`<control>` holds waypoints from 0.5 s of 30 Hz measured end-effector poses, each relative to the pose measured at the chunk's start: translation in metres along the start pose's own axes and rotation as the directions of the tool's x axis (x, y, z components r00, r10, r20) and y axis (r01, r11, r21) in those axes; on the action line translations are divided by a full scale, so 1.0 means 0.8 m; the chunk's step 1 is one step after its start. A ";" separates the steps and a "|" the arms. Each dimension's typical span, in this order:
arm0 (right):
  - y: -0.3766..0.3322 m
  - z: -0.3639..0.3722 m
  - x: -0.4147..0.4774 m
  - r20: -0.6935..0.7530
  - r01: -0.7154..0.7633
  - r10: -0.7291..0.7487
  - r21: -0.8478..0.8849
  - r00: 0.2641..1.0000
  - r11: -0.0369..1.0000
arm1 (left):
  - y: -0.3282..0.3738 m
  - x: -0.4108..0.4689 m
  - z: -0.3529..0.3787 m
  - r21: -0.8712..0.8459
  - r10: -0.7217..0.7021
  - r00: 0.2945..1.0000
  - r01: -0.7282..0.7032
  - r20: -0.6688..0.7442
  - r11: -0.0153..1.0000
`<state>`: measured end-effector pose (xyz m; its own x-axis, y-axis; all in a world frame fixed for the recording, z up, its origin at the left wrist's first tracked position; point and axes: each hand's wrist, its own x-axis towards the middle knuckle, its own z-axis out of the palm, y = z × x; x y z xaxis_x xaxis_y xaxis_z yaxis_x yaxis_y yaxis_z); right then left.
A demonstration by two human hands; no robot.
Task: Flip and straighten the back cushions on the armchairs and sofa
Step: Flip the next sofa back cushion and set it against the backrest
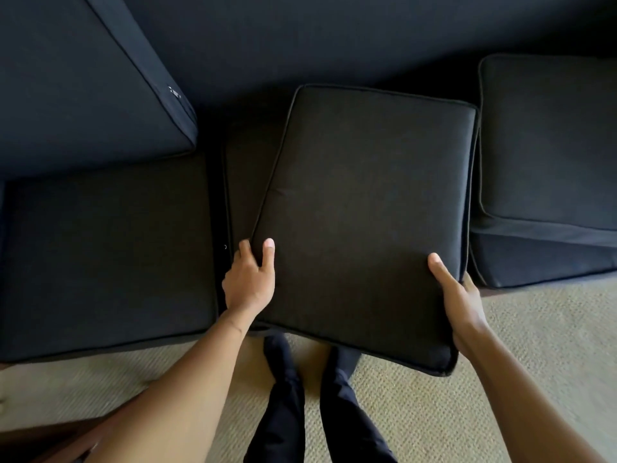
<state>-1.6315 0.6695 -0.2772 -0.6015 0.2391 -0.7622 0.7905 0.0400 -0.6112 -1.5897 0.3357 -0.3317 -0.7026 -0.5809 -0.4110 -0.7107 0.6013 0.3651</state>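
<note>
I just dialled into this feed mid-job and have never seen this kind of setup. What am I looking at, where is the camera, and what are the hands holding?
There is no machine here: a person works with bare hands, and the single picture comes from a camera worn on their head, looking down. The left hand and right hand grip the near corners of a dark cushion, held tilted over the middle of a dark sofa. Another cushion leans at the left, and a third lies at the right. Below are the person's legs and a beige carpet.
</note>
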 end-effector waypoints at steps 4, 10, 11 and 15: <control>-0.017 0.009 -0.037 -0.003 0.041 -0.041 0.011 0.999 0.999 | 0.002 -0.005 -0.021 -0.026 -0.003 0.999 0.004 0.054 1.000; -0.057 0.039 -0.110 0.015 0.175 -0.175 -0.106 0.985 0.979 | 0.031 -0.046 -0.061 -0.010 0.103 0.978 -0.103 0.181 0.995; -0.066 0.045 -0.125 0.023 0.204 -0.202 -0.111 0.979 0.973 | 0.040 -0.055 -0.070 -0.053 0.126 0.970 -0.117 0.207 0.992; -0.099 0.054 -0.164 0.075 0.248 -0.239 -0.139 0.968 0.959 | 0.070 -0.092 -0.114 -0.234 0.205 0.951 -0.151 0.230 0.960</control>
<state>-1.6199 0.5926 -0.1379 -0.7800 0.1488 -0.6078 0.6250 0.2329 -0.7450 -1.5813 0.3624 -0.2050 -0.8062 -0.3026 -0.5084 -0.5849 0.5366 0.6082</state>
